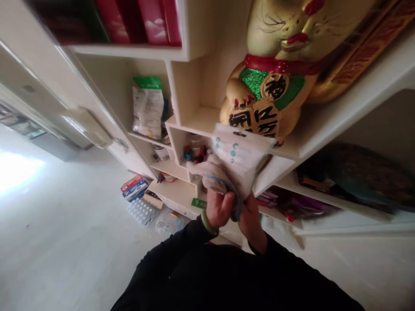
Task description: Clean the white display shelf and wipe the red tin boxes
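My left hand (220, 210), with a pale green bangle at the wrist, is closed around a crumpled greyish cloth (212, 172). Close beside it, my right hand (252, 222) grips the lower end of a white flat pouch (241, 155) with teal dots and a hang hole at its top. The bag hides most of the right fingers. The cloth presses against the left side of the pouch. Just beyond them, a gold lucky cat figurine (264, 97) with a red collar and green bib sits on a shelf.
White shelving (197, 119) surrounds my hands. A green-topped plastic bag (147, 108) stands in a left compartment, with small jars (196, 144) lower down. Red boxes (152, 21) fill the upper shelf. Cartons (133, 188) and a blister-like tray (142, 211) lie on the floor.
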Demonstrator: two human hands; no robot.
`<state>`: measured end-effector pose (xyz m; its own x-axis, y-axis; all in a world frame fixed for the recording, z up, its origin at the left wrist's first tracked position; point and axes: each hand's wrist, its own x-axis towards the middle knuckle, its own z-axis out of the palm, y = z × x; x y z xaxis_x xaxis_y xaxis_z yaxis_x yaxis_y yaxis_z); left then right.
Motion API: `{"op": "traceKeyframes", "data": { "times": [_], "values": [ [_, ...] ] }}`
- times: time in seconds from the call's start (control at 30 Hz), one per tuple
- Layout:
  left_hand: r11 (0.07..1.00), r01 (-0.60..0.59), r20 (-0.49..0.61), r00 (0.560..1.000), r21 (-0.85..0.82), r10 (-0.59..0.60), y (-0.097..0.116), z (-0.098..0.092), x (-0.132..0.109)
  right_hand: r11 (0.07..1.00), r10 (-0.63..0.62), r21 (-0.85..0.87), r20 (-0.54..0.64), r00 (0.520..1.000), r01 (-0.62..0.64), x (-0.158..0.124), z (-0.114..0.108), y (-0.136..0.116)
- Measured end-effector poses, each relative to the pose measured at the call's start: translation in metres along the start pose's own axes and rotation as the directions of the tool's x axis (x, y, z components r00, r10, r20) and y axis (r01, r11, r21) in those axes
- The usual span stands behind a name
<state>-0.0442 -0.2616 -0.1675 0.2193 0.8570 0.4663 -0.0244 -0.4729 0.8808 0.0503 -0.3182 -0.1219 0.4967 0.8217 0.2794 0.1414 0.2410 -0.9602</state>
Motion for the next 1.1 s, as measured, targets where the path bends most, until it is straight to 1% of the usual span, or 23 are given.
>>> {"op": "traceKeyframes", "data": {
  "times": [0.07, 0.1, 0.17, 0.2, 0.27, 0.33, 0.4, 0.47, 0.5, 0.57, 0.63, 0.67, 0.7, 0.73, 0.77, 0.8, 0.83, 0.87, 0.9, 0.93, 1.0, 1.07, 1.1],
  "values": [
    [0.996, -0.064, 0.093, 0.994, 0.056, 0.059, -0.001, 0.0, -0.001, 0.999, 0.031, 0.046, -0.052, 0.998, -0.028, 0.003, 0.003, -0.006],
    [0.995, -0.084, 0.13, 0.989, 0.051, 0.076, -0.001, 0.0, -0.001, 0.998, 0.011, 0.067, -0.056, 0.998, -0.007, 0.007, 0.003, -0.011],
    [0.997, -0.077, 0.172, 0.982, -0.006, 0.077, -0.001, 0.0, -0.003, 0.994, -0.075, 0.084, 0.03, 0.997, 0.072, 0.014, 0.002, -0.02],
    [0.998, -0.046, 0.16, 0.986, -0.045, 0.053, -0.001, 0.0, -0.005, 0.99, -0.122, 0.085, 0.109, 0.987, 0.113, 0.017, 0.001, -0.024],
    [0.991, 0.057, 0.051, 0.997, -0.119, -0.051, -0.001, 0.0, -0.008, 0.982, -0.189, 0.055, 0.247, 0.95, 0.181, 0.022, -0.003, -0.028],
    [0.965, 0.165, -0.096, 0.978, -0.206, -0.188, 0.0, -0.003, -0.01, 0.966, -0.235, -0.034, 0.287, 0.929, 0.256, 0.027, -0.009, -0.03],
    [0.918, 0.247, -0.149, 0.941, -0.311, -0.304, 0.003, -0.01, -0.008, 0.934, -0.286, -0.156, 0.214, 0.934, 0.322, 0.032, -0.014, -0.031],
    [0.867, 0.309, -0.085, 0.926, -0.391, -0.368, 0.008, -0.02, -0.004, 0.928, -0.298, -0.195, 0.125, 0.946, 0.318, 0.036, -0.017, -0.032],
    [0.849, 0.33, -0.037, 0.925, -0.413, -0.378, 0.011, -0.024, -0.001, 0.945, -0.268, -0.163, 0.11, 0.957, 0.283, 0.038, -0.018, -0.033],
    [0.839, 0.341, 0.027, 0.931, -0.424, -0.364, 0.016, -0.031, 0.003, 0.985, -0.147, -0.065, 0.132, 0.98, 0.157, 0.037, -0.018, -0.035],
    [0.854, 0.316, 0.024, 0.941, -0.414, -0.337, 0.018, -0.034, 0.006, 0.998, -0.055, -0.029, 0.116, 0.992, 0.058, 0.031, -0.017, -0.037],
    [0.864, 0.301, 0.003, 0.945, -0.403, -0.328, 0.018, -0.034, 0.007, 0.997, -0.057, -0.038, 0.059, 0.997, 0.06, 0.026, -0.018, -0.037],
    [0.874, 0.29, -0.025, 0.945, -0.39, -0.325, 0.018, -0.034, 0.007, 0.993, -0.1, -0.064, -0.027, 0.995, 0.098, 0.021, -0.02, -0.036],
    [0.88, 0.285, -0.054, 0.943, -0.379, -0.329, 0.017, -0.033, 0.008, 0.981, -0.173, -0.11, -0.122, 0.977, 0.16, 0.015, -0.023, -0.034],
    [0.884, 0.284, -0.085, 0.938, -0.372, -0.337, 0.017, -0.033, 0.009, 0.958, -0.261, -0.174, -0.213, 0.942, 0.226, 0.01, -0.029, -0.032],
    [0.885, 0.283, -0.119, 0.93, -0.369, -0.347, 0.018, -0.033, 0.01, 0.928, -0.343, -0.252, -0.29, 0.893, 0.275, 0.006, -0.037, -0.029],
    [0.884, 0.283, -0.148, 0.922, -0.371, -0.357, 0.019, -0.034, 0.011, 0.897, -0.404, -0.33, -0.345, 0.847, 0.294, 0.002, -0.047, -0.027],
    [0.883, 0.279, -0.177, 0.914, -0.377, -0.365, 0.02, -0.036, 0.014, 0.875, -0.436, -0.392, -0.38, 0.816, 0.284, -0.001, -0.06, -0.024],
    [0.881, 0.275, -0.201, 0.907, -0.386, -0.371, 0.021, -0.039, 0.016, 0.868, -0.433, -0.427, -0.4, 0.808, 0.254, -0.003, -0.076, -0.022],
    [0.878, 0.264, -0.23, 0.898, -0.399, -0.375, 0.022, -0.042, 0.019, 0.877, -0.403, -0.429, -0.414, 0.816, 0.216, -0.005, -0.093, -0.022],
    [0.874, 0.237, -0.289, 0.879, -0.424, -0.379, 0.023, -0.049, 0.024, 0.921, -0.313, -0.361, -0.461, 0.83, 0.147, -0.007, -0.135, -0.024],
    [0.881, 0.222, -0.33, 0.867, -0.417, -0.374, 0.021, -0.054, 0.027, 0.943, -0.27, -0.316, -0.534, 0.801, 0.107, -0.004, -0.18, -0.032],
    [0.887, 0.226, -0.329, 0.868, -0.402, -0.371, 0.018, -0.056, 0.028, 0.938, -0.284, -0.332, -0.58, 0.764, 0.096, 0.001, -0.202, -0.037]
  ]
}}
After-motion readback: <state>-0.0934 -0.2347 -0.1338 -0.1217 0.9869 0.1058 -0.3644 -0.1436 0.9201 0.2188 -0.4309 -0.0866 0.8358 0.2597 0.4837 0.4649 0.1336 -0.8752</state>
